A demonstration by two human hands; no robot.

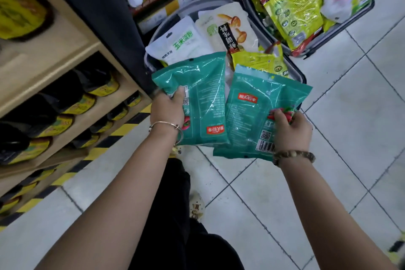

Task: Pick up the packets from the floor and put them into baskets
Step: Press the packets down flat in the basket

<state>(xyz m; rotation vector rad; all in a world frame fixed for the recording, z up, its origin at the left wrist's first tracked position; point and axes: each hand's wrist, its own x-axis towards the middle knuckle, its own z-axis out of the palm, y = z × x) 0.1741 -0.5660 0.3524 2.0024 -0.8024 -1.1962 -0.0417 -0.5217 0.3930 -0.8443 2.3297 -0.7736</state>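
My left hand (pixel 168 109) grips a teal packet (pixel 201 94) by its left edge. In my right hand (pixel 289 131) is a second teal packet (pixel 252 114), held at its right edge. Both packets hang above the near rim of a grey basket (pixel 173 15) on the floor. Inside that basket lie a white packet with green print (pixel 177 42), a white mushroom packet (pixel 228 28) and a yellow-green packet (pixel 260 61). Another grey basket (pixel 368 7) stands behind at the right, heaped with yellow-green, red and white packets.
Wooden shelves (pixel 72 55) with black-and-yellow packs line the left side, with yellow-black tape along their base. A dark post (pixel 98 17) stands beside the near basket. White floor tiles (pixel 350 138) spread to the right. My legs and a shoe (pixel 197 206) are below.
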